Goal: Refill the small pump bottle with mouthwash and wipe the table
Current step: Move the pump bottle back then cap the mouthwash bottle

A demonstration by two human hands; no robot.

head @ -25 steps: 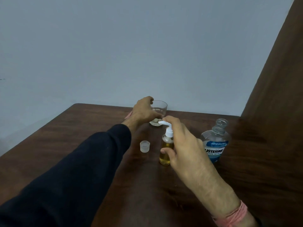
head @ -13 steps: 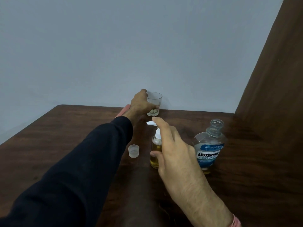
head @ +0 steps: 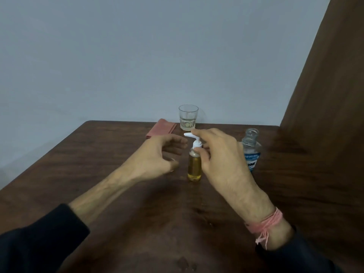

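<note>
Head view is showing a dark wooden counter (head: 98,174) set against a pale wall, with both hands working near its middle. A small pump bottle (head: 194,166) of amber liquid is standing upright there, its white pump head pointing left. The right hand (head: 220,160) is wrapping around the bottle's right side, its fingers (head: 199,133) pressing on top of the pump head and the thumb resting by the collar, so it is grasping the bottle. The left hand (head: 157,156) is hovering just left of the bottle with its fingers loosely curled and released, touching nothing that can be made out. A mouthwash bottle (head: 252,150) with a blue label is standing uncapped just right of the right hand, partly hidden by it. A clear drinking glass (head: 188,117) with a little liquid in the bottom is sitting behind the pump bottle near the far edge, and a folded reddish cloth (head: 161,128) is lying flat just left of the glass.
</note>
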